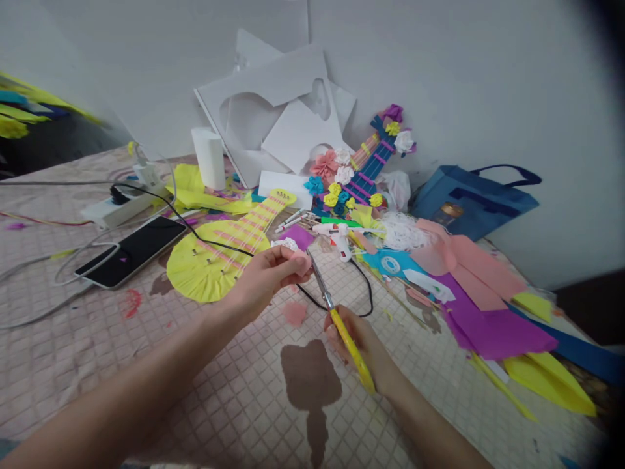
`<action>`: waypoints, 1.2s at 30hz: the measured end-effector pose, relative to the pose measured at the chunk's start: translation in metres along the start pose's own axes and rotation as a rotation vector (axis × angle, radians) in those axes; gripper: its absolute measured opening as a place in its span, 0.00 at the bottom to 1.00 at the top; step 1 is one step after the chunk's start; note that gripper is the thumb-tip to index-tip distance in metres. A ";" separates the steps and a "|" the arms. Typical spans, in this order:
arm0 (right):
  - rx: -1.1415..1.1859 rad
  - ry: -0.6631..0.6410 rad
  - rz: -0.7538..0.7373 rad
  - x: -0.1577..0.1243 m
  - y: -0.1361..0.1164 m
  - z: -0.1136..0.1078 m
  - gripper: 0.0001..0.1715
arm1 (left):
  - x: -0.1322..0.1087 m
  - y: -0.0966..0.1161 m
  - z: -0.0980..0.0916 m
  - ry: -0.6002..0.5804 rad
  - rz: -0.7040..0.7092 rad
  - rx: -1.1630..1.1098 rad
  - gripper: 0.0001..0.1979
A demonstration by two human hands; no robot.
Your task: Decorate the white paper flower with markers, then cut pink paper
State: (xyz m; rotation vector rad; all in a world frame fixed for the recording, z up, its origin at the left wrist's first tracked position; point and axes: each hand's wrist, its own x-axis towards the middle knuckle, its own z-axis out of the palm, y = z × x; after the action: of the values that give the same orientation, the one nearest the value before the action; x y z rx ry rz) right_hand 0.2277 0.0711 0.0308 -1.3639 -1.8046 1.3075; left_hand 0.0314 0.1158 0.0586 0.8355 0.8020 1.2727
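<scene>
Between the thumb and fingers of my left hand (278,268) is a small piece of pink paper (303,264). My right hand (359,342) is closed round scissors with yellow handles (350,342), whose metal blades (319,277) point up and away. The blade tips are at the right edge of the pink paper; whether they touch it I cannot tell. Below the left hand, a loose pink scrap (295,314) lies on the table. Just behind that hand rests a yellow paper guitar shape (215,260) with pink strips and strings.
A hot glue gun (339,238) with a black cord lies beyond the scissors. Coloured paper sheets (488,312) spread on the right, near a blue bag (469,202). At left are a tablet (134,251) and power strip (122,208). White boards (273,117) lean on the wall.
</scene>
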 end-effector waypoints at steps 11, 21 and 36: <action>0.026 0.027 0.015 0.000 -0.002 0.002 0.22 | 0.000 -0.001 0.001 0.017 0.005 -0.008 0.11; 0.117 -0.001 0.048 0.001 0.001 0.004 0.22 | 0.000 -0.001 0.001 0.023 -0.001 -0.019 0.11; 0.215 0.063 0.162 0.011 0.007 -0.010 0.34 | 0.030 -0.015 -0.032 0.087 0.206 0.675 0.08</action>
State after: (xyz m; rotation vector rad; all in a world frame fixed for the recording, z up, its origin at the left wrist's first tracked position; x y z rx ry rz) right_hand 0.2352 0.0850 0.0271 -1.4376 -1.4892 1.4781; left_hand 0.0141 0.1464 0.0283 1.4359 1.2721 1.2302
